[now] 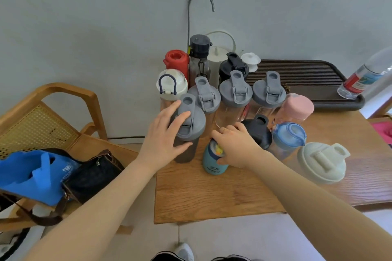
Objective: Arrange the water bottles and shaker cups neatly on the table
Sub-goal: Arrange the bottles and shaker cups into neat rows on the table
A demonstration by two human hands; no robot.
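A: What is held at this moment?

B: The left hand (pixel 167 133) is wrapped around the smoky grey shaker cup (pixel 187 133), fingers over the lid and thumb against the body. The right hand (pixel 235 146) is clasped on the small teal bottle (pixel 214 161) from the top and side. Both items stand upright at the near-left part of the tabletop (pixel 212 197), just in front of the packed cluster.

A: Where is trouble most likely?

B: The grey-lidded clear shakers (pixel 235 99) behind are crowded together, some apparently touching. If the grey shaker cup is pushed back or swung sideways, a neighbour could probably be knocked, and a chain of topples set off, since tall narrow cups are likely top-heavy.

A: And on the right side?

B: The black shaker (pixel 257 131) sits just beside the right wrist, with the blue-lidded bottle (pixel 289 137) next to it. These could be brushed by the forearm if the teal bottle is drawn rightward.

A: Any edge hazard?

B: The grey shaker cup stands near the left edge of the tabletop, above the chair (pixel 63 112) with the bags. A careless slide leftward could send it off. The cream-lidded cup (pixel 322 163) appears tilted or leaning in the wide-angle view; whether it is stable cannot be told.

A: Is a grip by the lid risky?

B: It may be, should a lid be loosely seated.
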